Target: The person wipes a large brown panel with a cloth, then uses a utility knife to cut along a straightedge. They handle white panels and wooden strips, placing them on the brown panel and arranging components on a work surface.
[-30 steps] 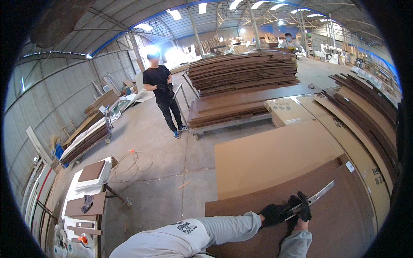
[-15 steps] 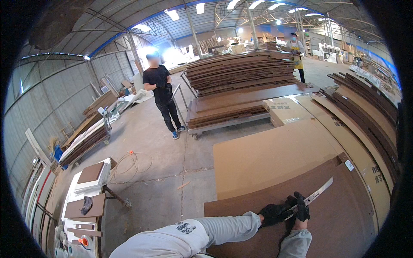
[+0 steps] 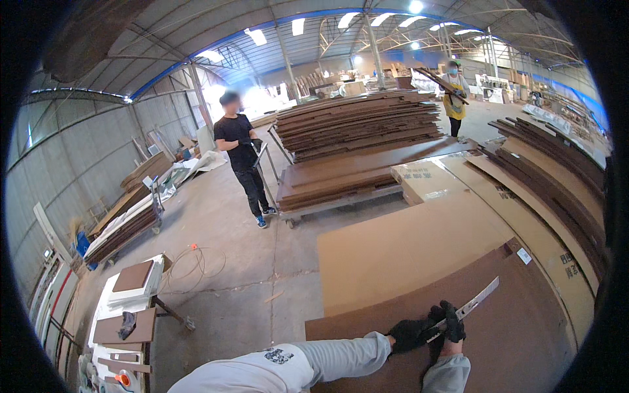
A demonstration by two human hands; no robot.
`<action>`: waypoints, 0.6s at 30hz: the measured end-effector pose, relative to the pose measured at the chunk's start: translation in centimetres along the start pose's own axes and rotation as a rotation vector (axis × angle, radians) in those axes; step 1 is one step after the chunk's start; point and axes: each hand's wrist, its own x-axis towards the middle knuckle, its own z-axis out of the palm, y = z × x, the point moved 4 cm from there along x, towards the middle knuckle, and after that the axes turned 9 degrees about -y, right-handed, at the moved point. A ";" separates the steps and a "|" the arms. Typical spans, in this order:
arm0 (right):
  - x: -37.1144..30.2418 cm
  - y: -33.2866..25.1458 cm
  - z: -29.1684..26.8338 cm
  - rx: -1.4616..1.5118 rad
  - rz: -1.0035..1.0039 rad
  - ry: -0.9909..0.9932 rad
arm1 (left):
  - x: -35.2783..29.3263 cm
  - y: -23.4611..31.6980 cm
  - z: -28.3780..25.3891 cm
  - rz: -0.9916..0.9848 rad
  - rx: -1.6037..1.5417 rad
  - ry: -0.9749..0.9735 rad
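Beyond the knife (image 3: 477, 300), a white label (image 3: 524, 256); printed cardboard (image 3: 555, 265).

Board (image 3: 517, 321) lower right, worktop (image 3: 108, 304) lower left

A knife (image 3: 478, 299) is over the board, with a cardboard sheet (image 3: 406, 249) just behind. A trolley (image 3: 341, 207) bearing a board stack (image 3: 357, 128) stands at upper centre, one person (image 3: 239, 150) left of it, another person (image 3: 454, 105) beyond its right end. Panels (image 3: 108, 333) lie on the worktop.

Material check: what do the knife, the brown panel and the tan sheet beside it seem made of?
Knife: looks metal, probably steel; silvery, smooth blade.
Brown panel: likely wood-based board, smooth and matt; flat, evenly coloured, core hidden.
Tan sheet: probably cardboard, uncoated; plain, dull, tan face.
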 end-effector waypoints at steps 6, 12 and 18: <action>-0.2 -0.1 0.8 0.128 0.010 -0.043 | 0.7 -2.6 2.3 0.027 -0.137 0.091; 2.1 3.4 -5.0 -0.150 -0.050 -0.064 | 0.3 -2.2 1.6 0.134 -0.105 0.171; 2.5 2.2 -3.9 -0.140 -0.165 -0.089 | 1.3 -2.8 1.8 -0.019 -0.120 0.091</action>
